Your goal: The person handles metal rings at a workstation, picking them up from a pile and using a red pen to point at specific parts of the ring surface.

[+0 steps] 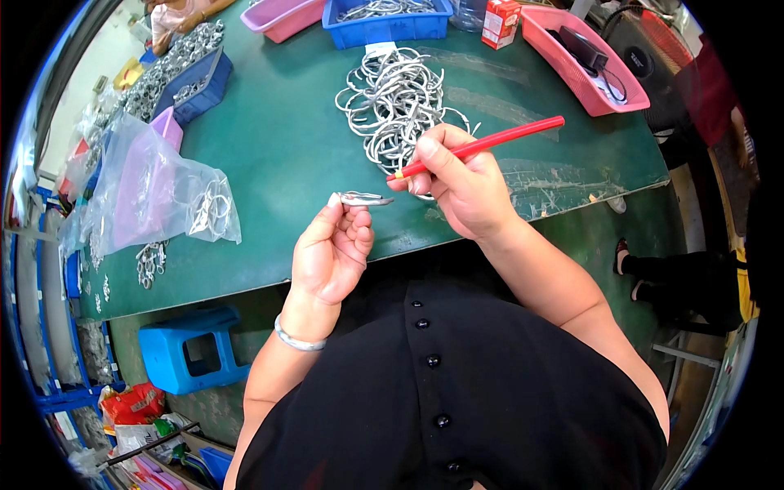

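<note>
Between thumb and fingers, my left hand (pixel 331 249) pinches a small silvery metal piece (pixel 363 199) with a pointed end, held above the table's near edge. My right hand (pixel 465 184) grips a red pencil (pixel 510 133), its tip pointing left toward the metal piece and apart from it. Just beyond both hands lies a heap of silvery curved metal rings (pixel 396 102) on the green table (pixel 278 114). My right hand hides the near right part of the heap.
A blue bin (pixel 385 33) of metal parts and a pink basket (pixel 584 69) stand at the far side, with a red-white carton (pixel 500 23) between. A plastic bag (pixel 155 192) lies left. A blue stool (pixel 192 347) stands below the table. Another person (pixel 181 18) sits far left.
</note>
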`<state>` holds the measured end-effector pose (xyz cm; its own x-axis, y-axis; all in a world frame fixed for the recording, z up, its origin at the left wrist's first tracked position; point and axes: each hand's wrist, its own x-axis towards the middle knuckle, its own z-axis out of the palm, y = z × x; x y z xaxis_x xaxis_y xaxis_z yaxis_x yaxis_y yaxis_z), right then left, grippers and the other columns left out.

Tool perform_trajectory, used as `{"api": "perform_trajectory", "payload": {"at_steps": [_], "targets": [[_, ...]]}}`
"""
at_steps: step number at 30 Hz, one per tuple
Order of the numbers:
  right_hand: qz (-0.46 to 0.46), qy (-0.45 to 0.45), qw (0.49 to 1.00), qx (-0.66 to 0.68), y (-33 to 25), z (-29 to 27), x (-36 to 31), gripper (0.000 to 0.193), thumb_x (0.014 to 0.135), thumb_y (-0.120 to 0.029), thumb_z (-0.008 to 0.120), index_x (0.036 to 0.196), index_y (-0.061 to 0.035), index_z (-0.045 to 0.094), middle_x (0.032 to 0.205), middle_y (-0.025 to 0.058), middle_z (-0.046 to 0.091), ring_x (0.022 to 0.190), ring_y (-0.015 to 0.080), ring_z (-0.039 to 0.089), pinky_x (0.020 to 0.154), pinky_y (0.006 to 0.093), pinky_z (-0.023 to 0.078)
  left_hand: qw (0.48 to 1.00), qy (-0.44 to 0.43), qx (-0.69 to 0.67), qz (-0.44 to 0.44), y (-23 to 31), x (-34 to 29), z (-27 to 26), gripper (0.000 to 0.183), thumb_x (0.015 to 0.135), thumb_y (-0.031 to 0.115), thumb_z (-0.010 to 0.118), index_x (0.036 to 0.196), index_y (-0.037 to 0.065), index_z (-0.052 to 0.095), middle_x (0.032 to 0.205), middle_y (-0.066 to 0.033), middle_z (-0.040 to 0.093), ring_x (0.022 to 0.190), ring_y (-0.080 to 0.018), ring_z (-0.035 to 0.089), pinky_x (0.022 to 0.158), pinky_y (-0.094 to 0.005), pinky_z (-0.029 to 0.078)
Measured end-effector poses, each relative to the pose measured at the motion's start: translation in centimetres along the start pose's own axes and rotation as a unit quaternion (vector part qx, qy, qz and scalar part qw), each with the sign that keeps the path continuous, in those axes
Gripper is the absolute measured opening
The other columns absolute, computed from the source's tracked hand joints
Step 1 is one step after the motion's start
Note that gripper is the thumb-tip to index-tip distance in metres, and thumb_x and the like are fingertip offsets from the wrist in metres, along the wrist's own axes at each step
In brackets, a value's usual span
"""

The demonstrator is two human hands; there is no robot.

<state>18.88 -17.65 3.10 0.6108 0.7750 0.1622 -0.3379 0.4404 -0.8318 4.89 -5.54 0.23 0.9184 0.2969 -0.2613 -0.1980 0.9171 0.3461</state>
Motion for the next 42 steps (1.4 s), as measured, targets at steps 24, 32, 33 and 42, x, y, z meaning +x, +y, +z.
{"api": "perform_trajectory", "payload": {"at_steps": [24,32,33,42], "targets": [[-0.065,-0.059,0.972,-0.218,0.2,0.5,-0.5,0.018,0.080,-0.016,0.061,0.072,-0.0026,0.052,0.063,0.0017,0.054,0.055,0.0066,0.050,0.050,0.0215,0.040,0.983,-0.002,0.168,0.079,-0.9,-1.0,1.2,0.018,0.089,0.018,0.048,0.088,0.002,0.056,0.083,-0.0094,0.062,0.075,-0.0170,0.062,0.068,-0.0272,0.052],[-0.051,-0.039,0.982,-0.176,-0.1,0.7,-0.5,0.019,0.082,-0.016,0.059,0.072,-0.0022,0.052,0.064,0.0015,0.054,0.055,0.0057,0.050,0.050,0.0205,0.041,0.981,0.006,0.171,0.090,-0.9,-1.0,1.3,0.016,0.089,0.015,0.048,0.088,0.002,0.056,0.083,-0.0098,0.062,0.076,-0.0179,0.063,0.067,-0.0285,0.053],[-0.049,-0.046,0.982,-0.178,-0.1,0.7,-0.5,0.019,0.082,-0.016,0.059,0.072,-0.0024,0.051,0.063,0.0011,0.054,0.054,0.0055,0.050,0.049,0.0204,0.040,0.981,0.006,0.171,0.090,-0.9,-1.0,1.3,0.016,0.089,0.015,0.048,0.088,0.002,0.056,0.083,-0.0098,0.062,0.076,-0.0179,0.063,0.067,-0.0285,0.053],[-0.044,-0.068,0.980,-0.183,-0.2,0.7,-0.6,0.018,0.082,-0.016,0.059,0.072,-0.0037,0.051,0.062,-0.0005,0.052,0.054,0.0049,0.049,0.048,0.0201,0.039,0.979,0.001,0.180,0.095,-1.0,-0.9,1.1,0.015,0.089,0.016,0.049,0.087,0.002,0.056,0.084,-0.0107,0.063,0.077,-0.0190,0.063,0.068,-0.0293,0.053]]}}
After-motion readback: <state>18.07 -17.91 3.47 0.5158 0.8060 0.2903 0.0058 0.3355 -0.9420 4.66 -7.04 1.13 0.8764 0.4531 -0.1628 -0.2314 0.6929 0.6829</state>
